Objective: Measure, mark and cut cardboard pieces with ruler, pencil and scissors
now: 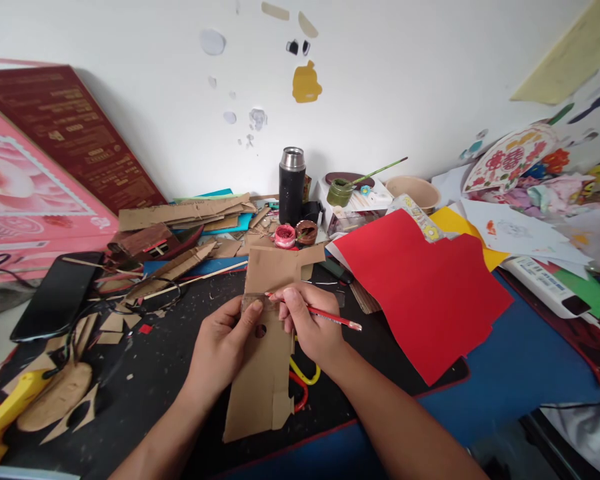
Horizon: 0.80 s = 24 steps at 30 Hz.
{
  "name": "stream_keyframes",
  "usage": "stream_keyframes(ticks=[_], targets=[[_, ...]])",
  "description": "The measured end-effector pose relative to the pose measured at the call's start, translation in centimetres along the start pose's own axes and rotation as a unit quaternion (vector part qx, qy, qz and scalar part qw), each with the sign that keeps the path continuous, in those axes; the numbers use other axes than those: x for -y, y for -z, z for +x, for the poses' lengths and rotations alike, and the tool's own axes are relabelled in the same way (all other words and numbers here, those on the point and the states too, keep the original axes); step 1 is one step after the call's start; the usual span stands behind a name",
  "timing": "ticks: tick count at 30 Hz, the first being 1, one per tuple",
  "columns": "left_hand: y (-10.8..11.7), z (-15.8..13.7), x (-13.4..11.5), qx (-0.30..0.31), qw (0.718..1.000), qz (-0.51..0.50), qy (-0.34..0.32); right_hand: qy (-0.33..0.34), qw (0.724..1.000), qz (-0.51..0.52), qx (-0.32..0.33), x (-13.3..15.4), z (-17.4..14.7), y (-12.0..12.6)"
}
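A strip of brown cardboard (260, 393) with a small dark hole lies lengthwise in front of me. My left hand (225, 340) pinches its left edge, the thumb pressing down a see-through strip that looks like a ruler (250, 301) laid across the cardboard. In my right hand (307, 320) is a red pencil (337, 319), its tip against the cardboard beside the left thumb. Partly hidden under the strip are scissors with a yellow and red handle (310, 375).
Behind the cardboard stand open paint jars (285, 235) and a black flask (291, 190). Red paper (425, 287) covers the right side. Cardboard scraps (185, 215), a phone (57, 293) and a yellow-handled tool (10, 413) lie at the left.
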<state>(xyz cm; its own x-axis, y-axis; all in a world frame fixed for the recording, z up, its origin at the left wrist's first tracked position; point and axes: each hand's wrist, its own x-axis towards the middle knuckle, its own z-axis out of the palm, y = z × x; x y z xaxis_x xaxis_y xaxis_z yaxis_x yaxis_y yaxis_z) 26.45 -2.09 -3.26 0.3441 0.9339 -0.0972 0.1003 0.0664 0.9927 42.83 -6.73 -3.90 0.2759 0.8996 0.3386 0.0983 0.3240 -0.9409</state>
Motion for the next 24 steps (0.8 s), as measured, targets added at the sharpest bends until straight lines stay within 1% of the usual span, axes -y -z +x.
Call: stream_keyframes(ticks=[9,19,24], targets=[[0.12,0.09,0.08,0.010,1.000,0.009,-0.001,0.015,1.000,0.006,0.000,-0.28,0.08,-0.03],[0.08,0.10,0.25,0.013,1.000,0.001,0.006,-0.005,1.000,-0.002,0.002,-0.36,0.13,-0.12],[-0.05,0.17,0.14,0.014,1.000,0.007,-0.003,-0.007,1.000,0.002,0.005,-0.27,0.17,-0.08]])
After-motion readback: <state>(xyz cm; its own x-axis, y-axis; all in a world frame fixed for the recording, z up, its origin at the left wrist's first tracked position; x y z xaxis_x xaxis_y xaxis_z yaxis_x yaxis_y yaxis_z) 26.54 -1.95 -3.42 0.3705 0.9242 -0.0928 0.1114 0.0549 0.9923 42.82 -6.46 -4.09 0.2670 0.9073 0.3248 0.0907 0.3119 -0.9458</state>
